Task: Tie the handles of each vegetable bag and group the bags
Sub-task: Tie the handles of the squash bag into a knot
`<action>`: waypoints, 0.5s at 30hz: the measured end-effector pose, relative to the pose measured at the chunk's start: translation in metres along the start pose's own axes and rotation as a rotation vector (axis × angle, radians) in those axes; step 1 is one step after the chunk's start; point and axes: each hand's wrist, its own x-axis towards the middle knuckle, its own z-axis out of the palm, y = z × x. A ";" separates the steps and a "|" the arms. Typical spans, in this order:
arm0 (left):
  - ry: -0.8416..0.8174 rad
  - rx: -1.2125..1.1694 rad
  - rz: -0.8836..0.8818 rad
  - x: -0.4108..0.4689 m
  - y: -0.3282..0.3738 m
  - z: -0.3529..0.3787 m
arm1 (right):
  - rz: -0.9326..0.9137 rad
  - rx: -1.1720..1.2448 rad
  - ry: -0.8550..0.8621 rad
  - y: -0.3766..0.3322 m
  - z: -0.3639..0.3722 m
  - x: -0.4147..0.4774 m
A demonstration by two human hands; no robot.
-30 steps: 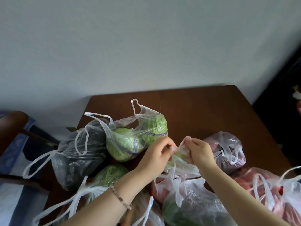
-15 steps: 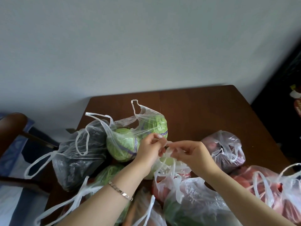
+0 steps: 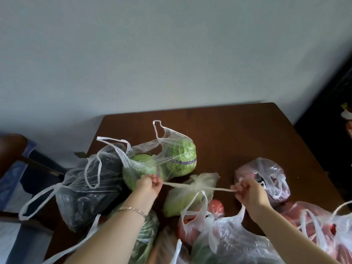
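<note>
A small clear bag with a pale green vegetable [image 3: 187,195] lies in the middle of the brown table [image 3: 238,134]. Its two handles are stretched taut sideways across its top. My left hand [image 3: 149,186] grips the left handle end, and my right hand [image 3: 249,191] grips the right one. Behind them stands an untied bag with two green cabbages [image 3: 162,162]. To the left sits a bag of dark vegetables [image 3: 89,189] with loose handles. A bag of reddish produce [image 3: 266,176] lies to the right.
More bags crowd the near edge: a leafy green one [image 3: 144,239] under my left forearm, a red-and-green one [image 3: 215,235] in the centre, a red one [image 3: 323,225] at the right. A wooden chair [image 3: 13,149] stands left of the table. A white wall is behind.
My hands were close together over the small bag's handles; they have pulled apart sideways, drawing the handles tight. The camera has not shifted much.
</note>
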 end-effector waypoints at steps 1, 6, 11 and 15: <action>0.022 0.049 -0.003 0.006 0.000 -0.006 | 0.036 -0.039 0.052 0.005 -0.009 0.009; -0.268 0.873 0.284 -0.019 -0.002 -0.002 | -0.229 -0.304 -0.029 -0.007 0.007 -0.005; -0.785 1.630 0.532 -0.068 -0.013 0.026 | -0.646 -0.749 -0.415 -0.044 0.062 -0.047; -0.740 1.464 0.613 -0.074 -0.026 0.036 | -0.665 -0.665 -0.384 -0.037 0.072 -0.043</action>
